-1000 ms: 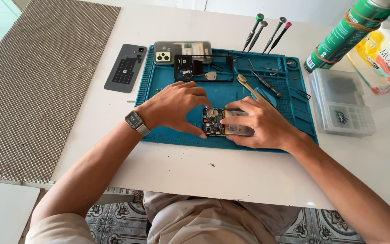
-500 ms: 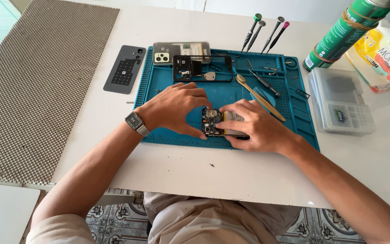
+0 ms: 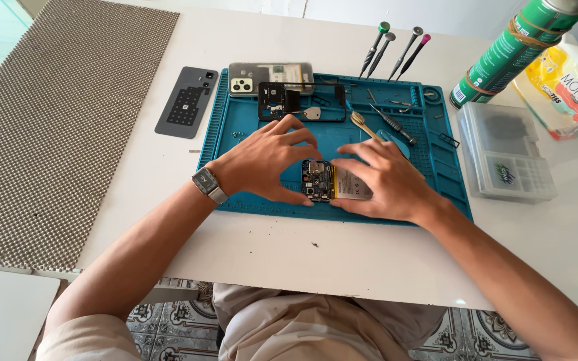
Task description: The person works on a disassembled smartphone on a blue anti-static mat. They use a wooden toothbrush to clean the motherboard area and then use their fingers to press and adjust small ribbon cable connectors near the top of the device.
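Observation:
An opened phone (image 3: 332, 182) with its circuit board and pale battery showing lies near the front of a teal repair mat (image 3: 249, 134). My left hand (image 3: 265, 159), a watch on its wrist, grips the phone's left end with thumb and fingertips. My right hand (image 3: 382, 180) covers the phone's right end and holds it from that side. Both hands rest on the mat.
At the mat's back lie a black phone frame (image 3: 299, 101), a phone back cover (image 3: 269, 77), a brush (image 3: 364, 125) and small tools. A dark cover (image 3: 186, 101) lies to the left, screwdrivers (image 3: 396, 50), a green spray can (image 3: 513, 50), a clear parts box (image 3: 506, 160) to the right, a dotted grey mat (image 3: 55, 113) far left.
My right hand has drawn back a little, so more of the phone's board shows between the hands. The left fingers have spread slightly. The phone stays in place.

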